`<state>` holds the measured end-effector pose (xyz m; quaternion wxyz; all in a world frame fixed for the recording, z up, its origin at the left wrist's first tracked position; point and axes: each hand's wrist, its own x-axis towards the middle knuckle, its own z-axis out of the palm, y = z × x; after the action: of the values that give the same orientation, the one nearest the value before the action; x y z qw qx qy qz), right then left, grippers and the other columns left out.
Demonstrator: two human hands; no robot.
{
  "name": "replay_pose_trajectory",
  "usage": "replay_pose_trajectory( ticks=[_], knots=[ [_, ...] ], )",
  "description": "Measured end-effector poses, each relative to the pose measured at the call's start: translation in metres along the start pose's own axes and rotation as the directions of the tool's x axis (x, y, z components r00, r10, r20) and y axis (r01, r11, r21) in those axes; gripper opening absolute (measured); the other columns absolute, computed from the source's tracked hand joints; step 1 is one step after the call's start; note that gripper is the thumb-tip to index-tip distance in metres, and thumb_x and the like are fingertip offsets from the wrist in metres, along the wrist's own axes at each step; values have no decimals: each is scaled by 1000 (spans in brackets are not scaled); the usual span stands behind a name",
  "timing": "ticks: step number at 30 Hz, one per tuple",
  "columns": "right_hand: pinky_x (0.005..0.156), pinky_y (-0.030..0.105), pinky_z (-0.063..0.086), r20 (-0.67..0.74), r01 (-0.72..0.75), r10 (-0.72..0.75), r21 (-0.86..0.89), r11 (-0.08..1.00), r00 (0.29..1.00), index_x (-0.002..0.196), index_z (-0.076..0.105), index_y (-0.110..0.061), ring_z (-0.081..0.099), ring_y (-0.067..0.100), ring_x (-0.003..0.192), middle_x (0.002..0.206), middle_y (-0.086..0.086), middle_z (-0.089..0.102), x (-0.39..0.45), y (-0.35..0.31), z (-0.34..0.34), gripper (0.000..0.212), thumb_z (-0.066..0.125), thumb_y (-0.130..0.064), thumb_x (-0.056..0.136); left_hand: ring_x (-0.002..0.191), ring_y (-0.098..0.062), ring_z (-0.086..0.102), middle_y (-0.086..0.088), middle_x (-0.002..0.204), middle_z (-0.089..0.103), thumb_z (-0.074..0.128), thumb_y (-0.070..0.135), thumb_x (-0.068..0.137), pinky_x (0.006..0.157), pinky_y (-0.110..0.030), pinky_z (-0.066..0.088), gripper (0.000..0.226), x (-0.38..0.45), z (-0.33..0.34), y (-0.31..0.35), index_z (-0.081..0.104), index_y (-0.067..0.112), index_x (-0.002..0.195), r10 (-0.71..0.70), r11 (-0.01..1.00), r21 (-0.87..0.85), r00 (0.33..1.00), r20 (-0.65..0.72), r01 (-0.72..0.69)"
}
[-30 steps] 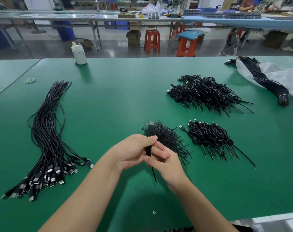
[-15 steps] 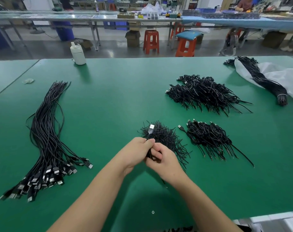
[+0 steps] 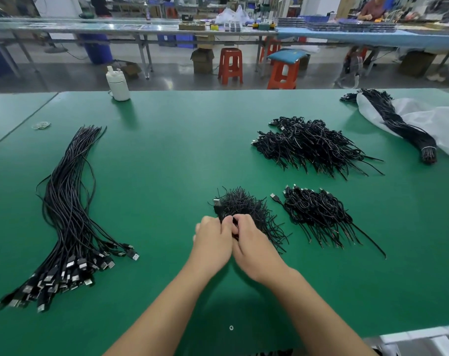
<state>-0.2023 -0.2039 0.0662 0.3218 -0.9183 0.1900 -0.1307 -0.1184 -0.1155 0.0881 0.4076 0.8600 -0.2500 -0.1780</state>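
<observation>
— Where is the thin black USB cable [image 3: 217, 205]?

— Toward the near edge of the green matted tabletop [image 3: 166, 163]; the left hand [image 3: 213, 242] and right hand [image 3: 254, 249] touch, the fingers of both curled round it; its plug pokes out beside a heap of short black wire ties [image 3: 251, 209].

— And around?

— A long bundle of black cables [image 3: 69, 214] lies by the left edge; a white plastic bottle [image 3: 118, 84] stands at the far edge; orange plastic stools [image 3: 230, 65] stand on the grey floor [image 3: 166, 78] beyond.

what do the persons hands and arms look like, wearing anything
No gloves: the left hand and right hand are bare. Both forearms are bare too, with no sleeve in view. No ring, watch or wristband shows.
</observation>
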Motion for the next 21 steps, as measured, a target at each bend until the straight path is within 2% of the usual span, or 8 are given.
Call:
replay_pose_trajectory(
  ticks=[2,6,9,11,13,16,19,21],
  knots=[
    [75,46,47,67,1,4,-63,998,998,124,43,-16,59,36,90,122,7,47,-2,-2,0,24,41,-23,101,78,-24,58,-10,86,66,41,28,103,67,-28,40,39,0,-1,-3,69,10,83,15,996,-93,999,52,-10],
    [72,48,45,66,-24,31,-107,994,997,110,42,-15,58,39,86,112,8,50,-1,-5,1,13,39,-24,102,65,-17,63,2,62,67,52,34,99,60,-28,43,38,-4,3,-9,65,19,66,-27,985,-174,998,-56,17],
    [70,46,43,49,-17,25,-143,990,999,102,39,-15,56,38,84,103,8,50,2,-8,1,8,37,-23,103,67,-12,67,3,71,68,67,43,89,61,-23,44,24,-3,4,-15,60,20,86,-87,942,-334,985,-152,32],
    [72,47,44,48,-8,15,-145,989,999,104,41,-14,56,38,85,103,9,51,3,-9,1,10,35,-21,103,65,-5,62,5,78,63,72,46,84,61,-18,44,32,1,-1,-20,55,24,100,-89,928,-370,988,-129,35],
    [75,48,46,81,8,4,-149,989,997,113,44,-13,58,37,88,110,9,53,2,-10,1,18,33,-22,103,56,1,50,11,69,55,72,41,85,56,-12,38,21,6,-9,-25,59,29,97,36,960,-274,998,-59,-51],
    [78,46,49,146,23,-3,-136,990,989,118,46,-15,60,34,90,115,7,56,0,-12,1,22,31,-25,104,52,-1,42,17,54,48,70,40,86,53,-15,35,14,10,-22,-32,62,30,81,234,969,-94,971,42,-229],
    [78,45,50,221,-14,39,-112,994,975,112,44,-17,60,31,89,113,7,57,0,-12,3,16,31,-22,103,53,-1,46,15,56,53,68,42,87,54,-14,37,17,12,-31,-34,61,29,80,317,947,17,940,124,-321],
    [84,45,50,264,-57,71,-60,997,962,110,46,-17,60,29,94,113,7,58,1,-11,5,16,32,-19,102,54,0,48,13,59,56,67,40,89,55,-14,38,17,14,-34,-35,61,26,81,328,936,76,930,164,-343]
  ],
)
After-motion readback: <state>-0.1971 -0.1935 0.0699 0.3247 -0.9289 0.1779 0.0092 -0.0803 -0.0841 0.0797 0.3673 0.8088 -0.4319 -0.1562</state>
